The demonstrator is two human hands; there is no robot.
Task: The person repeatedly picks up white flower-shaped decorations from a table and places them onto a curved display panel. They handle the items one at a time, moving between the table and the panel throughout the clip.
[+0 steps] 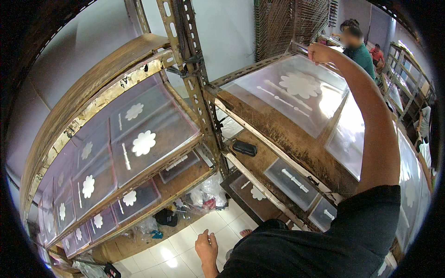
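Note:
My right arm stretches across the upper right shelf. At that shelf's far edge, my right hand point(320, 53) is closed in a pinch at the border of a clear plastic sheet point(245, 89). On this sheet show a large white flower shape point(300, 85) and slim white bars point(282, 98). Low over the floor hangs my left hand point(206, 249), its fingers loosely bent and nothing visible in them. Nearer along the same shelf lies another glossy clear sheet point(346, 139), partly covered by my right arm.
A metal upright point(194, 78) stands between the racks. The left rack's shelves point(183, 163) carry several clear sheets with white flowers. A black case point(244, 148) rests on a lower right shelf. Plastic bags point(208, 191) lie beneath the left rack. A person in green point(364, 55) is beyond.

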